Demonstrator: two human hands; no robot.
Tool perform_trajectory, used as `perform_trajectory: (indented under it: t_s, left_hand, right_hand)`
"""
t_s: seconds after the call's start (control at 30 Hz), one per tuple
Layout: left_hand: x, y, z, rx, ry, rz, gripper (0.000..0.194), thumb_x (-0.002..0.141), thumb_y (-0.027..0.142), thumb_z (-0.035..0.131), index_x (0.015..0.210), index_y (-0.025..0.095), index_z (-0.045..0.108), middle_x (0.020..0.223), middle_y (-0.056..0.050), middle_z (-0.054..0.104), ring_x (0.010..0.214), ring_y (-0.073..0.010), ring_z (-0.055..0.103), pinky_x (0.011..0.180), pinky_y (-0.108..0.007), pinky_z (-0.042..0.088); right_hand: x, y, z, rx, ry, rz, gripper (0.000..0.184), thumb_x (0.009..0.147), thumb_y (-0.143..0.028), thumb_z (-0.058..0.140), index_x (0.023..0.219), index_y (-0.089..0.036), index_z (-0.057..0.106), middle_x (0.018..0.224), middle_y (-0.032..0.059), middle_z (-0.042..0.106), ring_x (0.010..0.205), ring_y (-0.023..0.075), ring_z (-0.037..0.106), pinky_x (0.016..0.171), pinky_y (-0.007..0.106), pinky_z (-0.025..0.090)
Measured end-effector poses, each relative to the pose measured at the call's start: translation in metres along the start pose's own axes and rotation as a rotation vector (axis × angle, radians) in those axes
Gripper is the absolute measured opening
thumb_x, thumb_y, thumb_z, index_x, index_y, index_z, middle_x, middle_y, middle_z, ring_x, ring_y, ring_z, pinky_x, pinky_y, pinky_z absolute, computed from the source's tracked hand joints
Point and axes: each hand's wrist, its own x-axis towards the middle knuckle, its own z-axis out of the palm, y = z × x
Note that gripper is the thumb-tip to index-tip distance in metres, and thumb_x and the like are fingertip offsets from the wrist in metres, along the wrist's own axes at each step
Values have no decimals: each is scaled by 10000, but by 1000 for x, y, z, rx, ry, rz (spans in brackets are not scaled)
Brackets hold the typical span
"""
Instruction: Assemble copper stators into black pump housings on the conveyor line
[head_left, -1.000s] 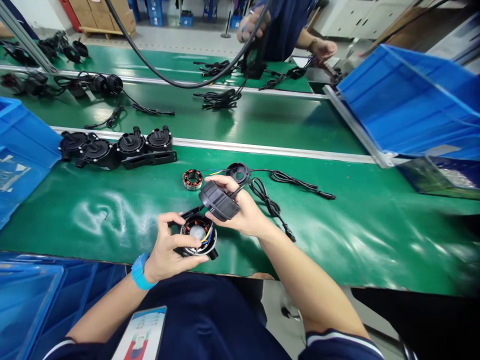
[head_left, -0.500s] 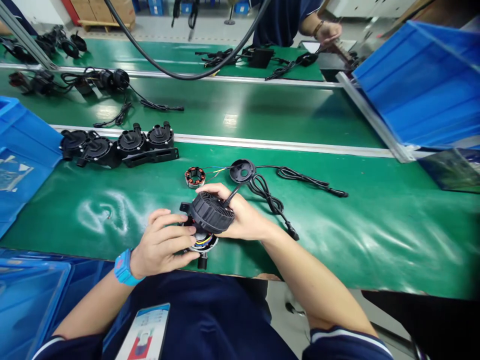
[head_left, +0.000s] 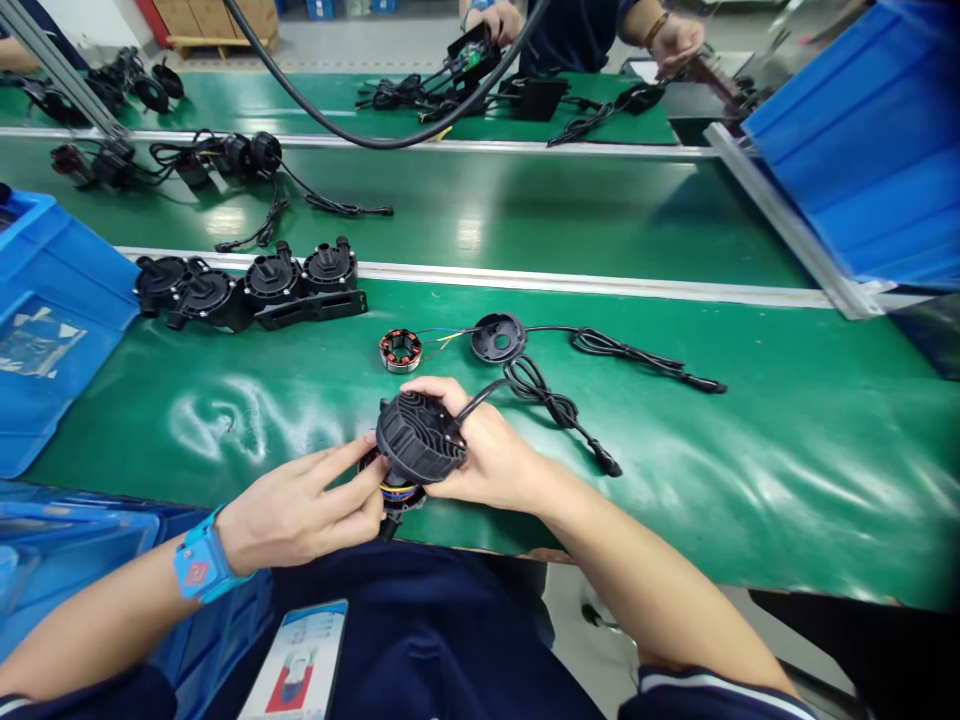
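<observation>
My right hand is closed around a round black ribbed motor cover, from which a black cable leads away. The cover sits tilted over an open pump body, where blue and yellow wires show in the gap. From the left, my left hand has its fingers bent against the pump body and the cover's edge; its thumb is hidden. Beyond my hands lies a ring-shaped stator with copper windings, joined by thin coloured wires to another black cover lying on the green mat.
Several black pumps stand in a row at the back left, beside a blue bin. A coiled cable lies right of my hands. A tilted blue bin is at the right. Across the line, a co-worker's hands handle parts.
My left hand has turned flatter, its fingers moving in closer under the cover. The cover has tilted and now hides more of the pump body. A co-worker's other hand has come into view.
</observation>
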Motion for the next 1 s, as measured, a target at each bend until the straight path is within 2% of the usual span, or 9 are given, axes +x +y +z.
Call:
perform_trajectory:
  t_s: [0.13, 0.33, 0.47, 0.53, 0.67, 0.8, 0.9, 0.97, 1.0]
  left_hand:
    - [3, -2, -4, 64, -8, 35, 211, 969, 91, 505, 1000, 188, 690, 1051, -66, 736, 1105, -237, 706, 1001, -342, 589]
    - [1, 0, -2, -12, -17, -12, 208, 955, 65, 497, 991, 166, 675, 949, -68, 723, 1129, -253, 701, 1054, -388, 573]
    - [-6, 0, 1, -145, -27, -67, 199, 958, 61, 496, 1017, 147, 665, 1039, -102, 733, 1249, -247, 649, 1133, -391, 522]
    - [-8, -3, 1, -177, -19, -79, 174, 969, 94, 521, 1044, 149, 668, 1081, -112, 738, 1282, -252, 629, 1140, -389, 515]
    - [-11, -14, 3, -207, -42, -85, 165, 972, 114, 554, 1006, 211, 683, 1114, -67, 756, 1337, -273, 592, 1170, -471, 472]
    - [-21, -25, 6, -168, 63, -93, 56, 922, 238, 731, 967, 227, 700, 1043, -15, 781, 1331, -312, 594, 1146, -499, 455]
    - [-21, -28, 3, -132, 314, -191, 340, 874, 495, 773, 1091, 240, 717, 986, -23, 783, 1149, -273, 692, 1077, -449, 504]
    - [-10, -27, -1, -122, 448, -355, 691, 835, 729, 679, 1328, 247, 645, 1138, -88, 753, 1244, -315, 639, 1118, -497, 469]
    - [-1, -25, -3, -118, 454, -424, 895, 794, 825, 626, 1456, 229, 548, 1280, -135, 696, 1359, -364, 548, 1171, -549, 405]
  right_hand:
    - [1, -1, 4, 2, 8, 16, 774, 727, -278, 806, 1382, -237, 397, 1215, 79, 650, 1041, 251, 686, 887, 355, 546]
    - [0, -3, 8, -32, 33, 45, 802, 712, -245, 815, 1388, -246, 385, 1197, 70, 660, 1009, 248, 696, 838, 347, 552]
    - [0, -7, -1, -80, -21, -3, 851, 757, -434, 848, 1429, -207, 377, 1333, 156, 579, 1210, 321, 606, 1008, 453, 518]
    - [3, -6, -10, -63, -95, -25, 825, 829, -559, 772, 1455, -191, 380, 1405, 186, 524, 1308, 349, 531, 1093, 516, 459]
    - [13, -1, -21, -24, -241, -127, 781, 885, -575, 727, 1501, -227, 396, 1520, 161, 458, 1478, 344, 373, 1206, 536, 340]
    - [24, 0, -22, -45, -347, -180, 861, 779, -555, 848, 1484, -261, 453, 1352, 108, 614, 1254, 293, 585, 1064, 436, 482]
    - [29, -6, -20, -112, -373, -198, 846, 771, -572, 848, 1463, -243, 489, 1189, 90, 668, 1028, 251, 636, 926, 387, 524]
    - [31, -10, -18, -138, -378, -218, 825, 778, -572, 843, 1451, -231, 509, 1167, 91, 672, 978, 242, 636, 914, 383, 524]
    - [31, -11, -17, -143, -379, -219, 820, 784, -564, 840, 1453, -225, 510, 1184, 98, 670, 985, 247, 640, 924, 388, 524]
